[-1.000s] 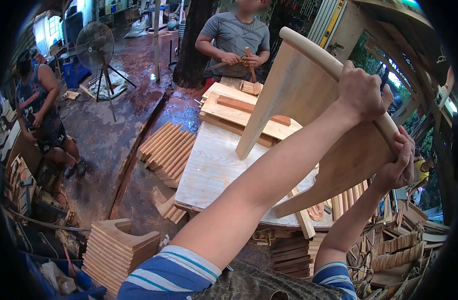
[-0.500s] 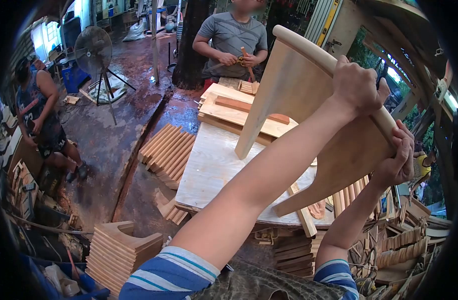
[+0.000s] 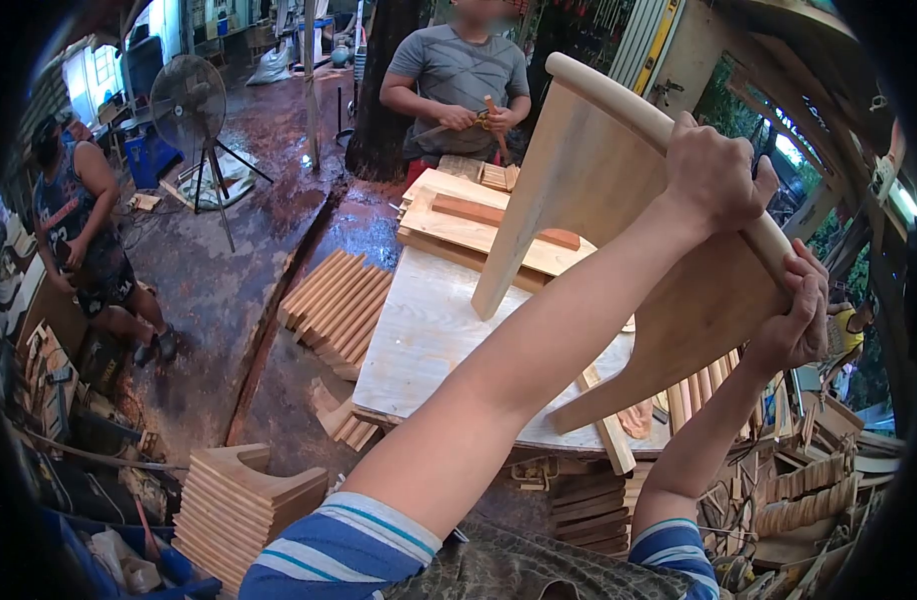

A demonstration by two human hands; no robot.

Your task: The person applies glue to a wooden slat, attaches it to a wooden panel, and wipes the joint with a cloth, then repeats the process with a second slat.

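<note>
A curved wooden panel (image 3: 604,165) with a rounded top edge and an arched cutout stands tilted over the worktable (image 3: 414,330). My left hand (image 3: 717,178) is wrapped around the rounded edge near its middle. Lower down, at the right end of that edge, my right hand (image 3: 794,315) has its fingers closed on the panel. The panel's two legs point down toward the tabletop, and my left forearm hides part of the cutout. Under the near leg lies a narrow wood strip (image 3: 611,425).
Flat boards (image 3: 459,225) lie at the table's far end, where a person in a grey shirt (image 3: 464,85) holds a wooden piece. Stacked slats (image 3: 339,305) and cutout panels (image 3: 244,510) stand on the left. A fan (image 3: 189,100) and another person (image 3: 84,220) are farther left; wood scraps (image 3: 809,490) fill the right.
The panel and both my hands stay almost still. The person in the grey shirt has shifted slightly left.
</note>
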